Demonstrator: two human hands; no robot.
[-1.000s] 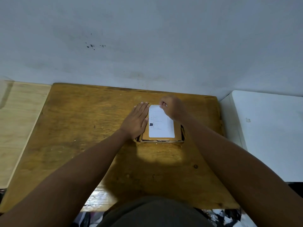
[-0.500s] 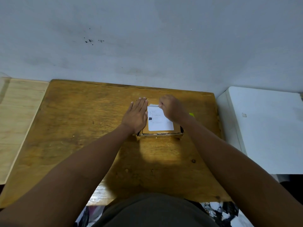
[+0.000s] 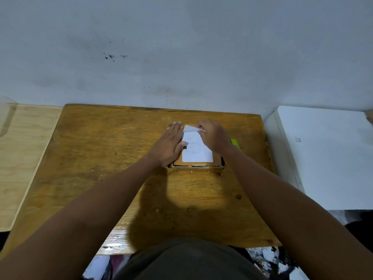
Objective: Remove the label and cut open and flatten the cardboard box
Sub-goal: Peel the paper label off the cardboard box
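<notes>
Head view: a small cardboard box (image 3: pixel 198 165) lies flat on a worn wooden table (image 3: pixel 101 158), toward the far side and a little right of the middle. A white printed label (image 3: pixel 196 152) covers most of the box's top face, with brown cardboard showing along its near edge and at the right.

The left hand (image 3: pixel 168 145) lies flat and spread, palm down, fingers pointing away from the person. It presses on the left part of the box, its fingers just touching the left edge of the label.

The right hand (image 3: pixel 212 136) is at the far right corner of the label, thumb and forefinger pinched on the paper. That far corner is peeled up and folded over toward the left — its plain white underside shows as a small triangle — while the rest of the label is flat on the cardboard.

Just right of the right wrist, a yellow-green object (image 3: pixel 235 143) peeks out on the table; most of it is hidden, so what it is cannot be told.

A pale wooden board (image 3: pixel 22 158) adjoins the table on the left, and a white surface (image 3: pixel 327 158) stands to the right. A grey wall (image 3: pixel 181 47) with a few dark specks rises behind the far edge — both forearms reach in from the near side.
</notes>
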